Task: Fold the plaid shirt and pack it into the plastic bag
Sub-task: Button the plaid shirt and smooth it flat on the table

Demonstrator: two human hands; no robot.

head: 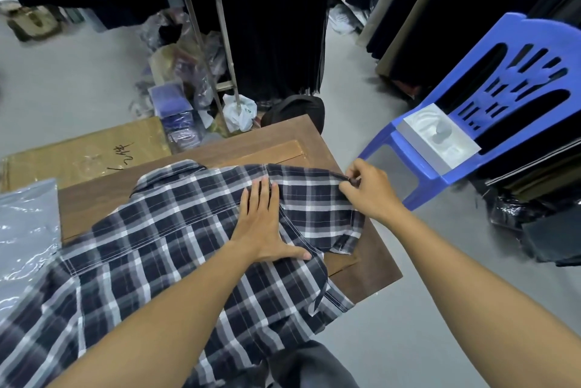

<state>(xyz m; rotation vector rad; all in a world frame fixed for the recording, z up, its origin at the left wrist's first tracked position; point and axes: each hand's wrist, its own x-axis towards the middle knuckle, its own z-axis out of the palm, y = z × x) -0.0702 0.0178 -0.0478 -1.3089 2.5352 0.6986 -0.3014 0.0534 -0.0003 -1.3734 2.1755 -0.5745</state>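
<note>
You are early in the fold; the plaid shirt (151,249) lies spread on the bench (361,265); your left hand (264,224) presses it flat, fingers open; your right hand (367,189) pinches a sleeve edge; the plastic bag (25,230) waits beside it, unfilled.

The plaid shirt (163,246) covers most of the worktop (267,142), leaving a bare strip along the far edge and the right corner; a plastic bag (25,230) crowds the left side; a cardboard box (85,152) blocks the far left; a blue chair (503,98) stands just right; grey floor (393,324) lies open nearer right.
</note>
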